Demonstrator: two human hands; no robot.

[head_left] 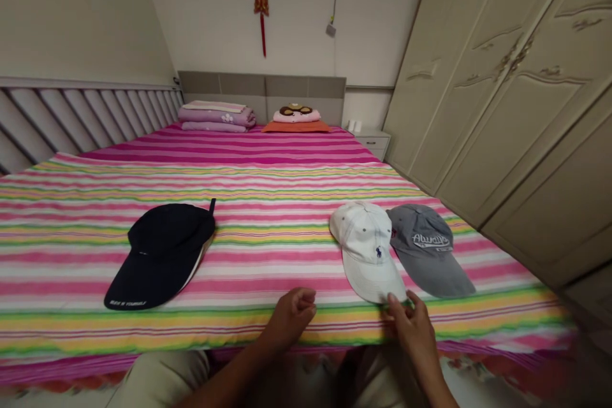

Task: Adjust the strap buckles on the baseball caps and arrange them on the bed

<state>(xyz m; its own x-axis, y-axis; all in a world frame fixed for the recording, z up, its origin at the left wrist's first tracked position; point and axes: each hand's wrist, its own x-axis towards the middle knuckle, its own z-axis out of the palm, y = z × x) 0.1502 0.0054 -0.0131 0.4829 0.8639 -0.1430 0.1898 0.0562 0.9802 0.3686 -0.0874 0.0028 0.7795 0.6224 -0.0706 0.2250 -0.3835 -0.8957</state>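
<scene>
A white baseball cap (366,242) with a small dark blue logo lies on the bed, its brim toward me. My right hand (412,322) is at the front edge of that brim, fingers apart; whether a fingertip touches the cap I cannot tell. A grey cap (423,239) with white lettering rests against the white one on its right. My left hand (292,313) hovers over the bed's near edge, its fingers curled in with nothing visible in them. Farther left sits a black cap (165,248) with its strap end sticking up and small white lettering on the brim.
The caps lie on a striped bedsheet (268,204). Folded purple bedding (217,116) and a pink folded item (296,116) are by the headboard (306,89). A metal railing (95,118) runs along the left, a wardrobe (502,95) along the right.
</scene>
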